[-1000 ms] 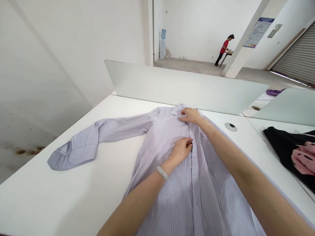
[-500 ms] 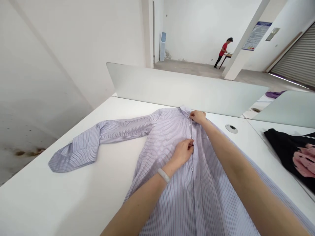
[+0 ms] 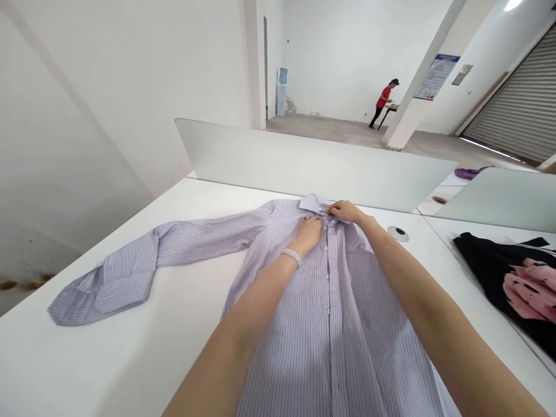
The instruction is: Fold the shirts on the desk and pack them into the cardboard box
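A striped light-purple button-up shirt point(image 3: 291, 313) lies spread front-up on the white table point(image 3: 182, 324). Its collar point(image 3: 309, 202) points toward the far edge, and one sleeve stretches out to the left with its end folded. My right hand point(image 3: 347, 212) pinches the shirt at the right side of the collar. Just left of the buttons, my left hand point(image 3: 309, 231) has its fingers curled on the cloth below the collar; the fingertips are partly hidden. A pale bangle point(image 3: 292, 256) circles my left wrist. Several white buttons run down the front.
A frosted partition point(image 3: 313, 162) borders the table's far side. To the right lie a black garment with a pink print point(image 3: 527, 286) and a round cable hole point(image 3: 398, 233). A person in red point(image 3: 382, 103) stands at a distant table.
My left hand has moved up the shirt front from mid-placket to just below the collar. My right hand stays at the collar. The view has shifted slightly.
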Tool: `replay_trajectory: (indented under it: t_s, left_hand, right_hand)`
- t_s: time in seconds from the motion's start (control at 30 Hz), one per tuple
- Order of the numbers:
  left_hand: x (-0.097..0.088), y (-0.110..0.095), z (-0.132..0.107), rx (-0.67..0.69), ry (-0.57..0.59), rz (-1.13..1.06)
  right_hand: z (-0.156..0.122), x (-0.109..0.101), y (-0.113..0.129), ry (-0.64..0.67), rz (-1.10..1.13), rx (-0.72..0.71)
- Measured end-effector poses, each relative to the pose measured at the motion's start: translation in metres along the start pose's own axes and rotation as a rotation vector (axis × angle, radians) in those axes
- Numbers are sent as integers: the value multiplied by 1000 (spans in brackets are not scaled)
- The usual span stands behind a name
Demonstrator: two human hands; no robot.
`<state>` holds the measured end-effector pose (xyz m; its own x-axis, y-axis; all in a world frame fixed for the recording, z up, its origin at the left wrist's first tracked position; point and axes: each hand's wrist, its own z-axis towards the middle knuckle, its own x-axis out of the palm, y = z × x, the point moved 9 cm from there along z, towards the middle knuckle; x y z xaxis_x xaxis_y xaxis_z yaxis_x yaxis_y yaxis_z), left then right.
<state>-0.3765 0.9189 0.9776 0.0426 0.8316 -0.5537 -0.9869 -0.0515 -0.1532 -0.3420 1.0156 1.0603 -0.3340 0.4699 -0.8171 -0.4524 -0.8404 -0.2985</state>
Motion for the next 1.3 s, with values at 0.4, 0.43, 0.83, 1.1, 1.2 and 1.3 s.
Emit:
replay_trajectory:
  t_s: [0.4, 0.43, 0.83, 1.1, 1.2, 1.3]
  left_hand:
    - [17, -1, -3, -9, -24, 205]
    - [16, -1, -1, -11, -6, 216]
    - [9, 5, -1, 58, -120, 122]
    - [-17, -5, -20, 7, -136, 42]
    - [-15, -27, -40, 82, -52, 67]
    - [-7, -41, -55, 121, 38, 102]
  right_hand:
    - [-2, -13, 6, 113, -125, -225]
    - [-2, -15, 6, 111, -127, -228]
    - [20, 5, 3, 17, -163, -102]
    - [-16, -34, -2, -332, 25, -138]
    - [-44, -43, -6, -422, 80, -106]
    - [-78, -32, 2, -343, 45, -21]
